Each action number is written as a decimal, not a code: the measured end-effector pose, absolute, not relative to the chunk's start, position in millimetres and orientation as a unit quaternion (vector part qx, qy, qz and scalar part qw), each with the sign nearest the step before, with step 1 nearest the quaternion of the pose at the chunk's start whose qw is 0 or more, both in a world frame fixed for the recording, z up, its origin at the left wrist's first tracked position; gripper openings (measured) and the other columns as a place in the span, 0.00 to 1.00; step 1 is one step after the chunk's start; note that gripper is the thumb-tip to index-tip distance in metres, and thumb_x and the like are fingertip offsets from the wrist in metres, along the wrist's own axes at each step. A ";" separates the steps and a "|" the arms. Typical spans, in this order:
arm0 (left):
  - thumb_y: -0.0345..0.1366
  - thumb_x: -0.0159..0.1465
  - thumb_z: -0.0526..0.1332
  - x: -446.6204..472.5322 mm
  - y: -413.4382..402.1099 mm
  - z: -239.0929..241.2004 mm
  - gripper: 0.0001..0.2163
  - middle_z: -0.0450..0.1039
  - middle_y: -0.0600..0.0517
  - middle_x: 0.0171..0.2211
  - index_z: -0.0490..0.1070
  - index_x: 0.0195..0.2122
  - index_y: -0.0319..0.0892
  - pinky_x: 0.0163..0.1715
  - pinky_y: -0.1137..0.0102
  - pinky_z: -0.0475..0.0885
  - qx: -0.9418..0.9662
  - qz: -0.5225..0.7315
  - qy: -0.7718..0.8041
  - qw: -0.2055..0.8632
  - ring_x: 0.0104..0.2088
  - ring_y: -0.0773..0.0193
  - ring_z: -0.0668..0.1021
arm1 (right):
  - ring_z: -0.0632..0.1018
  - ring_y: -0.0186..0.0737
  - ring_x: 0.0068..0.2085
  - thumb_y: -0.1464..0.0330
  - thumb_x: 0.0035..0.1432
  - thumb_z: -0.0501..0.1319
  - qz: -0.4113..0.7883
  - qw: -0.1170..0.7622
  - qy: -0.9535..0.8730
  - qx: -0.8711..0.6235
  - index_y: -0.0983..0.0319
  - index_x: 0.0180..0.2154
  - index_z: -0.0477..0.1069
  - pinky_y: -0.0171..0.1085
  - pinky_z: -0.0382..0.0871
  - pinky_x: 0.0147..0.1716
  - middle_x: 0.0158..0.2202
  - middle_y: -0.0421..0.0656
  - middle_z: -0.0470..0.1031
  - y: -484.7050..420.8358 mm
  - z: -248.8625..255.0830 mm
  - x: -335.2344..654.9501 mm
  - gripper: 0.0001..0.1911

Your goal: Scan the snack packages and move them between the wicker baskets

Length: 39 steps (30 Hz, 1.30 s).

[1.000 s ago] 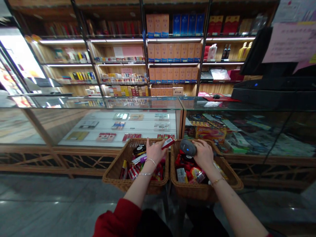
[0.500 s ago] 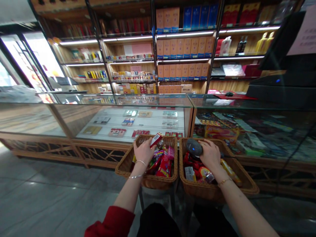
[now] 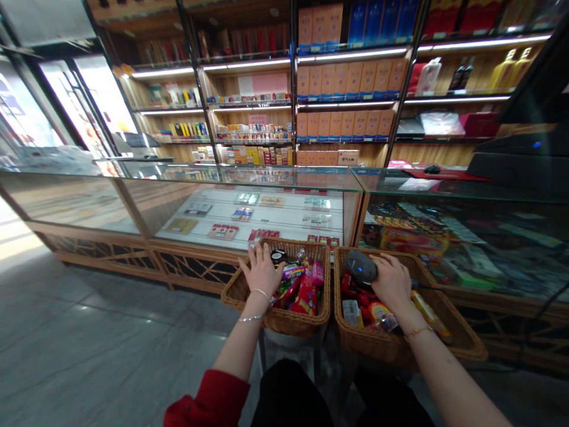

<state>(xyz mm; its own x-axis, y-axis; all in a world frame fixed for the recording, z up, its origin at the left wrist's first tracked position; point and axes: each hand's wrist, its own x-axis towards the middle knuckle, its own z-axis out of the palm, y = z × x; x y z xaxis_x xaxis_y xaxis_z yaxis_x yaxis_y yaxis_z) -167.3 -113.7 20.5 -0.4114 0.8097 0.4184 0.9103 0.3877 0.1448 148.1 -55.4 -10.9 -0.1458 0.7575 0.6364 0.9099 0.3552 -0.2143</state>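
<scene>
My left hand [image 3: 260, 274] is open, fingers spread over the left side of a wicker basket [image 3: 288, 325]. Beside its fingertips lies a round black item [image 3: 278, 256]. Red candy bags [image 3: 306, 295] and a pink packet [image 3: 317, 273] fill the basket's middle and right. My right hand [image 3: 392, 283] is wrapped around a dark grey barcode scanner [image 3: 361, 266] above a second wicker basket [image 3: 373, 347]. Under the scanner are red packets, a package with a white label [image 3: 352, 312] and, to the right of the hand, a yellow package [image 3: 429, 314].
Beyond the baskets runs a glass display counter [image 3: 249, 175] with small flat packs inside. Shelves behind it hold boxes [image 3: 347, 81] and bottles. A dark monitor [image 3: 537, 89] stands at the right. Grey tiled floor [image 3: 133, 332] lies to the left.
A small red pack with a white label has left my left hand, whose fingers have spread. My right hand still grips the scanner. The view has shifted slightly left.
</scene>
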 end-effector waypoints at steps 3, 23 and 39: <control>0.49 0.65 0.54 -161.4 -111.8 19.8 0.34 0.45 0.39 0.71 0.53 0.68 0.38 0.65 0.37 0.44 -0.530 -0.166 -0.819 0.144 0.70 0.43 0.49 | 0.68 0.45 0.58 0.76 0.54 0.55 -0.108 0.333 -0.751 -0.560 0.60 0.46 0.76 0.44 0.58 0.52 0.50 0.43 0.79 -54.3 -8.6 150.7 0.20; 0.48 0.64 0.56 -71.3 -73.7 33.5 0.34 0.48 0.37 0.70 0.52 0.68 0.37 0.66 0.39 0.40 -0.653 -0.163 -0.725 0.146 0.71 0.45 0.49 | 0.65 0.46 0.59 0.76 0.55 0.54 -0.095 0.332 -0.727 -0.593 0.60 0.49 0.74 0.44 0.60 0.51 0.52 0.45 0.77 -51.9 8.8 189.9 0.21; 0.39 0.58 0.65 -0.5 -39.6 5.2 0.30 0.59 0.39 0.66 0.63 0.62 0.43 0.67 0.41 0.35 -0.849 -0.050 -0.520 0.081 0.68 0.47 0.58 | 0.61 0.48 0.63 0.72 0.51 0.59 -0.120 0.247 -0.728 -0.628 0.59 0.43 0.77 0.49 0.50 0.59 0.56 0.43 0.75 -41.5 -5.0 244.0 0.17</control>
<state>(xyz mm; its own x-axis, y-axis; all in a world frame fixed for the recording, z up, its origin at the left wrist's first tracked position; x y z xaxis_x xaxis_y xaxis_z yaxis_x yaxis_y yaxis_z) -0.5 -39.6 5.2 0.4543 0.8748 0.1685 0.8908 -0.4461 -0.0859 244.0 -41.5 -5.0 -0.0895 0.8550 0.5109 0.9738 0.1828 -0.1353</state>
